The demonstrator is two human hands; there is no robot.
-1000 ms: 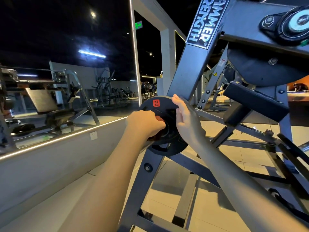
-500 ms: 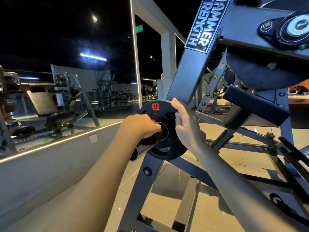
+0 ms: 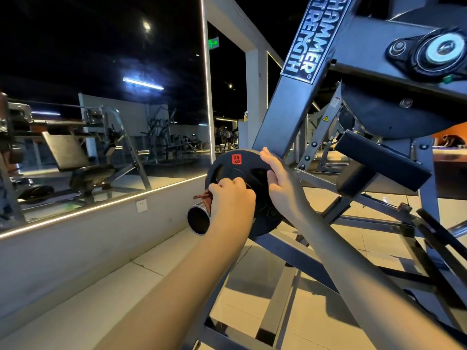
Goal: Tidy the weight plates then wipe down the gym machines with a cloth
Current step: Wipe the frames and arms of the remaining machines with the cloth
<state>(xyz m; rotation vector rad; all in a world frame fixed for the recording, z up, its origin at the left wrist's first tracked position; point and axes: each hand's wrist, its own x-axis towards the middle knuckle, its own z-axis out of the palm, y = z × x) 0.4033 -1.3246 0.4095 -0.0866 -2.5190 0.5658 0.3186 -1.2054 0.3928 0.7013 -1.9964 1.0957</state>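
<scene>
Head view — weight plate (image 3: 238,171) on peg (image 3: 198,219), cloth (image 3: 205,198) in left hand (image 3: 232,198)

dim hall, black ceiling | light: ceiling tube (image 3: 143,83), LED strip (image 3: 206,79) | warm floor glare | fisheye bend at edges | top-right blurred
</scene>
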